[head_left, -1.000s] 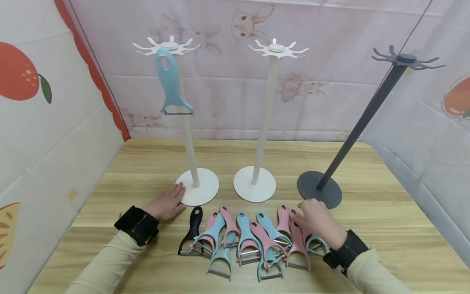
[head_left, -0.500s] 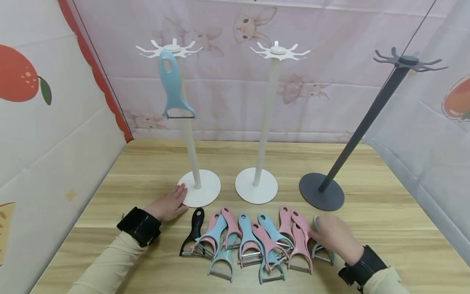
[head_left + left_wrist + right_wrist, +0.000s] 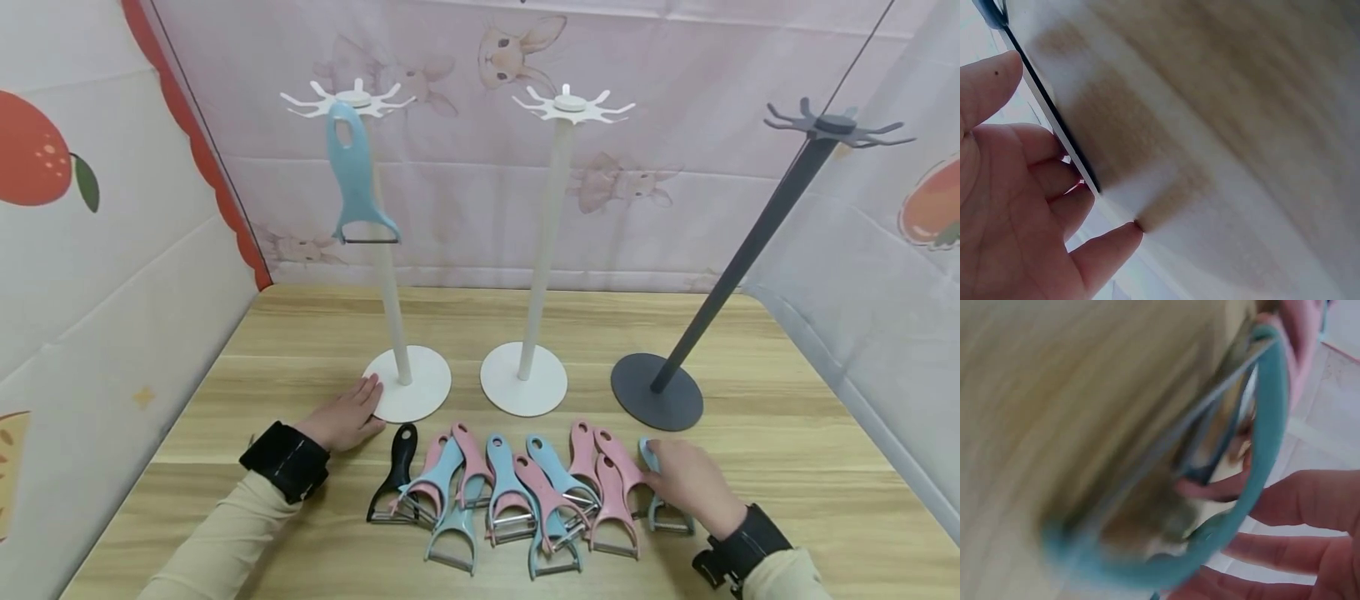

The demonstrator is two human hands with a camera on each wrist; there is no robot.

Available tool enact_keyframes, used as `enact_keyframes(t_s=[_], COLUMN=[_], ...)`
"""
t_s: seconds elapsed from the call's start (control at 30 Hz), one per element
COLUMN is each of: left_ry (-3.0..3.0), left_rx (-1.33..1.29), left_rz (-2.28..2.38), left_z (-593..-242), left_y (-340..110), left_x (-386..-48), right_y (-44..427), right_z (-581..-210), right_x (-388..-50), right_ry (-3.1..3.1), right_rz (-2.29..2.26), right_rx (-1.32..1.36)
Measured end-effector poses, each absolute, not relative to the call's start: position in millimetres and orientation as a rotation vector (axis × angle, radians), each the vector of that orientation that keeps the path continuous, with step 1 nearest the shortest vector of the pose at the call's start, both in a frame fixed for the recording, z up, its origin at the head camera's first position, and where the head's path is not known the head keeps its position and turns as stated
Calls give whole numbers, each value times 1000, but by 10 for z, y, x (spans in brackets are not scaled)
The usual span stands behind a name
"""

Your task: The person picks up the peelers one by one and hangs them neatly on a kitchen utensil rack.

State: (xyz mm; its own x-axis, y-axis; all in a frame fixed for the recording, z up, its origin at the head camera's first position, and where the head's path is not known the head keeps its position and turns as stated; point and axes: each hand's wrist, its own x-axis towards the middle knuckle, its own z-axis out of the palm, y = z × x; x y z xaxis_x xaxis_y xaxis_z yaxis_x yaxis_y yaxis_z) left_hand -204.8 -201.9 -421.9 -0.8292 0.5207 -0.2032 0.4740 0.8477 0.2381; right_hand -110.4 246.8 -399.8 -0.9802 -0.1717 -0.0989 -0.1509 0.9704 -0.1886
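Observation:
At the right end of a row of peelers, my right hand (image 3: 692, 482) pinches a blue peeler (image 3: 649, 455) by its handle; its blade end shows large and blurred in the right wrist view, a blue frame (image 3: 1270, 412) beside the fingers. My left hand (image 3: 347, 417) lies with straight fingers on the round base (image 3: 423, 385) of the left white stand. A light blue peeler (image 3: 356, 179) hangs from that stand's hooks. Pink peelers (image 3: 615, 504), blue peelers (image 3: 454, 533) and one black peeler (image 3: 402, 454) lie overlapping on the table.
A second white stand (image 3: 551, 192) stands in the middle of the wooden table (image 3: 300, 325). To the right is a dark grey stand (image 3: 738, 267), its pole slanting rightward in view. Printed cloth walls (image 3: 465, 200) border the table.
My right hand has moved right, away from the pink peelers, and taken the blue peeler's handle; that peeler has shifted and turned slightly right. My left hand stays on the base.

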Motion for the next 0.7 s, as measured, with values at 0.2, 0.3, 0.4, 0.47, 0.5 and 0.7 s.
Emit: enact_keyframes(t_s=[0.2, 0.3, 0.4, 0.47, 0.5, 0.7], left_ry=[2762, 2761, 2762, 2761, 2761, 2756], left_rx=[756, 759, 769, 771, 772, 770], left_rz=[259, 258, 263, 268, 265, 250], left_z=[-4219, -4226, -4229, -4232, -4234, -4241], left_y=[-2027, -2030, -2037, -2041, -2044, -2051], left_x=[-2051, -2053, -2058, -2063, -2065, -2073], right_y=[2496, 2499, 2491, 2475, 2461, 2265], right_z=[-4014, -4011, -3994, -3964, -3942, -3738], right_x=[-1135, -1146, -1166, -1184, -1197, -1290], right_ry=[2984, 2995, 3026, 3052, 3068, 3176], right_rz=[-274, -277, -310, -354, -379, -494], right_rx=[-197, -211, -225, -243, -251, -352])
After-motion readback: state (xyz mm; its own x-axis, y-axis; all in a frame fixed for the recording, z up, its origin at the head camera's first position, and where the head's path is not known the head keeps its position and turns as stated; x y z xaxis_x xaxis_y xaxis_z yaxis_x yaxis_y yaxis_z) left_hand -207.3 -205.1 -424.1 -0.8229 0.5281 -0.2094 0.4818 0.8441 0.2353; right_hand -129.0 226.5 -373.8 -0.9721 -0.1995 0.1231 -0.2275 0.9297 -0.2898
